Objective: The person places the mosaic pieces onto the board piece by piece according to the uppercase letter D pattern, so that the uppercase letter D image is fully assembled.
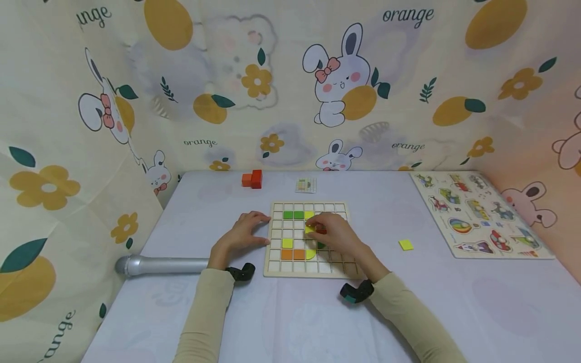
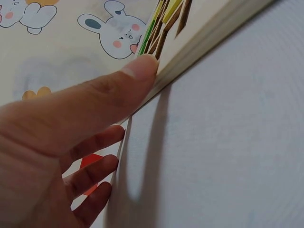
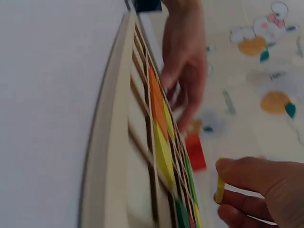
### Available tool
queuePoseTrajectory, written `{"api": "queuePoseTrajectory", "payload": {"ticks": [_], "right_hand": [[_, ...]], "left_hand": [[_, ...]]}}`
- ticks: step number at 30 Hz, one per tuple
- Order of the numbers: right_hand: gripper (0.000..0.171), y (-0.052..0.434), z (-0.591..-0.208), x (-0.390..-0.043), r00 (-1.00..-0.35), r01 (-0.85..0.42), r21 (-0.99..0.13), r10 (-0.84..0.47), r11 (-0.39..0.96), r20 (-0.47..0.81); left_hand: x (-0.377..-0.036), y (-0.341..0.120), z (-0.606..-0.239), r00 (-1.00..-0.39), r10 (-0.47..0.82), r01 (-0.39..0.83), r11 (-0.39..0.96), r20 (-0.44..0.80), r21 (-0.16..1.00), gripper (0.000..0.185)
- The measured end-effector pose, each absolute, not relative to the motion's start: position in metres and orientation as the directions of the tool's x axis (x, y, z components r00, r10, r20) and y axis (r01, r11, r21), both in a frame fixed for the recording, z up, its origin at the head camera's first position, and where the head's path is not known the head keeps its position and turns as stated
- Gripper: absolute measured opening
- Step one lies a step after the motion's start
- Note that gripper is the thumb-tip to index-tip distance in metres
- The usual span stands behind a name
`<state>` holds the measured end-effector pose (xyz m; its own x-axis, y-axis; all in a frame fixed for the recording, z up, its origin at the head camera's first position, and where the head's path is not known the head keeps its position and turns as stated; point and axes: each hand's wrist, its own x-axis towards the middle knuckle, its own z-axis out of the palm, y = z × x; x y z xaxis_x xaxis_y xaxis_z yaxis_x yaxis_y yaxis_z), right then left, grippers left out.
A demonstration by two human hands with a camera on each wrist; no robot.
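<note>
The left hand (image 1: 245, 233) rests flat-fingered against the left edge of the wooden grid board (image 1: 277, 267), steadying it. The right hand (image 1: 333, 233) pinches a small yellow square tile (image 1: 310, 229) over the board's middle; lowering it flat and square to a cell should seat it cleanly.

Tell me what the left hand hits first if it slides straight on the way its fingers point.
The left hand already touches the grid board's left edge, so the board comes first; past the rim, probably the yellow tile.
</note>
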<state>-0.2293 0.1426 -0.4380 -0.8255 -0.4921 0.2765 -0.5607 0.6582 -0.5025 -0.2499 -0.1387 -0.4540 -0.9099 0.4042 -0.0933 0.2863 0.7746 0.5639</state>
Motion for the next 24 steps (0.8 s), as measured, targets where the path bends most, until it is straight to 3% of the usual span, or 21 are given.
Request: {"api": "queuePoseTrajectory", "payload": {"ticks": [10, 16, 24], "right_hand": [[0.012, 0.093, -0.45, -0.238, -0.825, -0.56, -0.52, -0.491, 0.645, 0.281], [0.01, 0.086, -0.456, -0.241, -0.839, -0.543, -0.472, -0.459, 0.694, 0.29], [0.004, 0.087, -0.46, -0.242, -0.805, -0.593, -0.439, -0.492, 0.675, 0.332]], "left_hand": [[-0.25, -0.139, -0.454, -0.905, 0.415, 0.289, 0.758, -0.091, 0.584, 0.065], [-0.25, -0.139, -0.453, -0.905, 0.415, 0.285, 0.756, -0.096, 0.589, 0.065], [-0.249, -0.139, -0.452, -0.906, 0.412, 0.286, 0.763, -0.095, 0.579, 0.065]]}}
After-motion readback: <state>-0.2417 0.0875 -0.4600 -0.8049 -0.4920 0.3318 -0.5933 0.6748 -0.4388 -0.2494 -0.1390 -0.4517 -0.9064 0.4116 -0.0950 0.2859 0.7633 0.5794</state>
